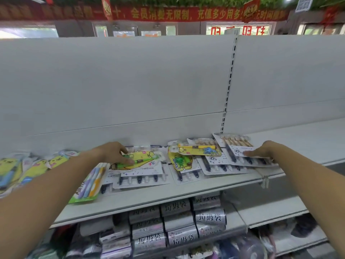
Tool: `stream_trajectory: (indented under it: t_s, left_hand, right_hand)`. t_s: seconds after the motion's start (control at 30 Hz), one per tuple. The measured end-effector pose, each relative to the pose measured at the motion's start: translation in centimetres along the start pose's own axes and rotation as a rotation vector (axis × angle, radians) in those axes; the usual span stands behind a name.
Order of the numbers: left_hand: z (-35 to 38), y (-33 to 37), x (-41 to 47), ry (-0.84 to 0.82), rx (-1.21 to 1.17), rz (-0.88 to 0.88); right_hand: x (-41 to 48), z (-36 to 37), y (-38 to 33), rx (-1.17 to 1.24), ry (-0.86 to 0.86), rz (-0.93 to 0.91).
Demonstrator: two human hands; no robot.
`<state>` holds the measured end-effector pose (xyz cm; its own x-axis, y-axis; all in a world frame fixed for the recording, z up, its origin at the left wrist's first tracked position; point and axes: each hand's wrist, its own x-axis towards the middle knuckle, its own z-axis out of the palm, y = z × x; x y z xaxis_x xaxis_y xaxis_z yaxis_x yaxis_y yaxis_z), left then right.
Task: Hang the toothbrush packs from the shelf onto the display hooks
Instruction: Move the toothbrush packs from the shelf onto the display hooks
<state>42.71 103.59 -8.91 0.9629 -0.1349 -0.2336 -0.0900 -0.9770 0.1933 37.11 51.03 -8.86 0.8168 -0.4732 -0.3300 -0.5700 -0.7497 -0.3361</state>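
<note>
Fingers (pixel 127 161) of left hand (pixel 112 154) pinch the yellow cartoon toothbrush pack (pixel 147 158); right hand (pixel 261 151) lies flat, fingers together, on white multi-pack (pixel 235 145). Best lift just 1 pack, w/ hang hole up.

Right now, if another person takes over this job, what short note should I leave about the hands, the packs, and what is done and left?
Left hand grips a yellow cartoon-bear toothbrush pack on the grey metal shelf. Right hand rests flat on a white card pack of dark-handled brushes. All visible packs lie on the shelf; no hooks in view. Done: none seen hung. Left: hang every pack.
</note>
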Motion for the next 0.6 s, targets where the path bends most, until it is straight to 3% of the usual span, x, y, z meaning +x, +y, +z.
stream_trajectory:
  t_s: [0.33,0.6]
  left_hand:
    - [0.3,-0.7,-0.6,0.023,-0.104,-0.064]
    - [0.7,-0.8,-1.0,0.085,-0.138,-0.047]
  right_hand:
    - [-1.9,-0.8,-0.6,-0.009,-0.169,0.070]
    - [-4.1,-0.3,-0.3,0.018,-0.149,0.099]
